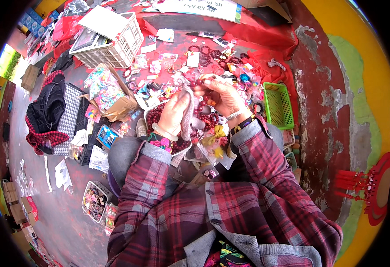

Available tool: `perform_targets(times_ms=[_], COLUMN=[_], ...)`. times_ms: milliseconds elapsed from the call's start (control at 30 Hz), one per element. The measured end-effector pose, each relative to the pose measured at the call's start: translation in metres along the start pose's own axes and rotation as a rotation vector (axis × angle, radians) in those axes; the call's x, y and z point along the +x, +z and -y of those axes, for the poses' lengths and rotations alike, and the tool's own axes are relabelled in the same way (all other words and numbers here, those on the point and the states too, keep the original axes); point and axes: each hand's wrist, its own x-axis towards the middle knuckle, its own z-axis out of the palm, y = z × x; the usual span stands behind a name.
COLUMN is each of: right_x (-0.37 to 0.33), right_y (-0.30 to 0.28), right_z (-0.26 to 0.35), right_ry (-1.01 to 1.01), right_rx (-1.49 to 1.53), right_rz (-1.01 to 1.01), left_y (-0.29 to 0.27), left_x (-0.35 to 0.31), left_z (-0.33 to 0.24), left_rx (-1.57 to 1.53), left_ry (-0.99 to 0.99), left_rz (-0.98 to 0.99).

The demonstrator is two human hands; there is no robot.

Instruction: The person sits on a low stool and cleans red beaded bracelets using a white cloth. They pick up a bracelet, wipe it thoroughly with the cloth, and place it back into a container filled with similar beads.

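Observation:
My left hand (172, 116) is closed on a greyish-pink cloth (187, 119) that hangs down below the fingers. My right hand (226, 98) pinches a bracelet of dark red beads (201, 106), its loop dangling beside the cloth. Both hands are close together in front of my knees. Under them sits a pale container heaped with dark red beads (156, 113); the hands hide much of it. A yellow bow ornament (217, 135) lies below my right hand, among clear plastic packets.
Bead bracelets (209, 54) and small trinkets cover the red cloth ahead. A green plastic basket (278, 106) stands right, a cardboard box of colourful packets (110, 91) left. Farther off is a white crate (126, 44). A basket of hair ties (96, 202) stands lower left; a jacket (48, 107) lies beyond.

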Motion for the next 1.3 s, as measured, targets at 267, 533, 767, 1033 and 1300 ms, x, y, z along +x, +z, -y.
perform_targets(times_ms=[267,533,767,1033,1300], right_x=[-0.003,0.005,0.003,0.009,0.005], right_y=[0.004,-0.001,0.004,-0.006,0.003], right_z=[0.010,-0.001,-0.001,-0.006,-0.004], right_ry=[0.019,-0.070,-0.039,0.035,-0.111], right_rx=[-0.206,-0.369,-0.150,-0.317,-0.227], right_rz=[0.159,0.117,-0.015,0.212,0.008], left_y=[-0.010,-0.004,0.000,-0.012,-0.003], left_x=[0.000,0.001,0.001,0.004,0.002], left_z=[-0.007,0.001,0.003,0.005,0.005], left_rx=[0.343,0.177,0.037,0.328,0.039], left_ry=[0.008,-0.049,0.008,-0.010,-0.061], left_rz=[-0.026,0.081,-0.021,-0.002,0.065])
